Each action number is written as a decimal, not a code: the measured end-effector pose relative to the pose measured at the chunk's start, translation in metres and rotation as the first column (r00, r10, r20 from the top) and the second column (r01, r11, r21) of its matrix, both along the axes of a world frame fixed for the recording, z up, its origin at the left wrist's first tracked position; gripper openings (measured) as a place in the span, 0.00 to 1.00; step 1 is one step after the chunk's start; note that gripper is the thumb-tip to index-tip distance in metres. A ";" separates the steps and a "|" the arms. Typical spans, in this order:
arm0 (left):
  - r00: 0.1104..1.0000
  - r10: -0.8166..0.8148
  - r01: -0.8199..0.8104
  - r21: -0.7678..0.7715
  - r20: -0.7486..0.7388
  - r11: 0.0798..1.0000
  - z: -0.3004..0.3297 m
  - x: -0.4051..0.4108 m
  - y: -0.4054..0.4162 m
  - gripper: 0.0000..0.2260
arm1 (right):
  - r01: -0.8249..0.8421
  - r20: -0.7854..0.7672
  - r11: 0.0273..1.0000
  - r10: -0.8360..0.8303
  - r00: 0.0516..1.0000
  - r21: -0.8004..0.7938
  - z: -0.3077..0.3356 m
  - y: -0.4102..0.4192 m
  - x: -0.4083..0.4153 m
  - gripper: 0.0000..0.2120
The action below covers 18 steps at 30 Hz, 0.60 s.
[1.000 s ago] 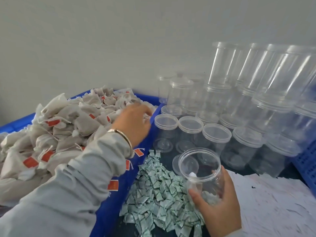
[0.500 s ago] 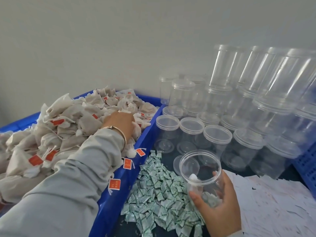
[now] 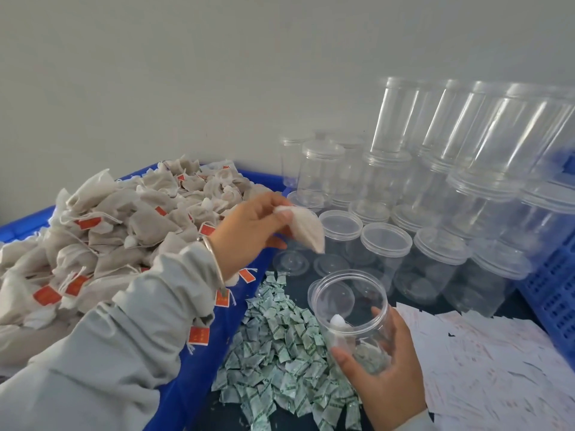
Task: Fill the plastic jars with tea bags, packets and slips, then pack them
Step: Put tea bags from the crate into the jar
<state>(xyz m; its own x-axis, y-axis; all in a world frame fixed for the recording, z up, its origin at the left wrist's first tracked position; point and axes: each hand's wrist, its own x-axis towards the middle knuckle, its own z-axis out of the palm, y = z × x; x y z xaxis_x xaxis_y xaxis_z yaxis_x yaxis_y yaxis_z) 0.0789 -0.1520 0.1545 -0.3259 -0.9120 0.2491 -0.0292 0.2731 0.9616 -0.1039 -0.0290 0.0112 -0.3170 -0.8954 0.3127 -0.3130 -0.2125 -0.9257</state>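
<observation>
My left hand [image 3: 249, 228] pinches a beige tea bag [image 3: 306, 227] and holds it in the air past the right edge of the blue crate [image 3: 199, 381], above and left of the open jar. The crate is heaped with tea bags [image 3: 102, 231] that carry red tags. My right hand [image 3: 385, 374] grips a clear open jar [image 3: 351, 309] from below, tilted toward me; a white tea bag and a packet lie inside it. Small green-printed packets [image 3: 280, 346] are piled left of the jar. White paper slips [image 3: 485, 365] cover the surface at right.
Several clear lidded jars [image 3: 385, 241] stand in rows behind the open jar, with taller stacks [image 3: 485, 141] leaning at the back right against the grey wall. A loose lid [image 3: 291, 262] lies near the packets. A second blue crate [image 3: 557, 293] borders the right edge.
My left hand came up out of the tea bag heap with one bag and moved right toward the jar. The right hand and its jar barely shifted.
</observation>
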 end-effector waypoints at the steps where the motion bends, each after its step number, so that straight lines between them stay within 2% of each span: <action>1: 0.997 -0.078 0.078 0.018 0.011 0.997 -0.002 -0.005 0.005 0.08 | 0.002 -0.007 1.000 -0.002 1.000 -0.001 0.000 0.000 0.000 0.53; 4: 0.965 -0.242 0.238 0.049 0.098 0.970 -0.010 -0.017 0.020 0.11 | -0.012 -0.003 1.000 0.012 1.000 -0.013 -0.001 -0.001 0.000 0.51; 7: 0.912 -0.226 0.252 -0.033 0.343 0.967 -0.019 -0.026 0.030 0.11 | -0.017 -0.046 1.000 0.016 0.999 -0.010 -0.001 -0.003 0.001 0.51; 9: 0.881 -0.191 0.253 -0.088 0.433 0.964 -0.023 -0.028 0.032 0.11 | 0.000 -0.092 1.000 0.000 0.996 -0.008 -0.002 -0.003 0.000 0.50; 15: 0.882 -0.214 0.286 -0.117 0.420 0.951 -0.027 -0.034 0.036 0.11 | 0.006 -0.089 1.000 -0.006 0.996 0.009 -0.001 -0.002 0.001 0.50; 18: 0.889 -0.141 0.243 -0.190 0.436 0.951 -0.024 -0.028 0.030 0.12 | -0.028 -0.037 0.999 0.029 0.999 0.019 -0.002 -0.001 0.000 0.50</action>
<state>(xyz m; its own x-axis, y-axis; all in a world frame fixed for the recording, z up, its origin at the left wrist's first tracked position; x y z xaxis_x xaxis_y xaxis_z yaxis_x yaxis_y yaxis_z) 0.0506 -0.1224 0.1309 -0.6083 -0.7532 0.2504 -0.3322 0.5281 0.7815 -0.1040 -0.0300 0.0094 -0.2797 -0.9095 0.3075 -0.3412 -0.2053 -0.9173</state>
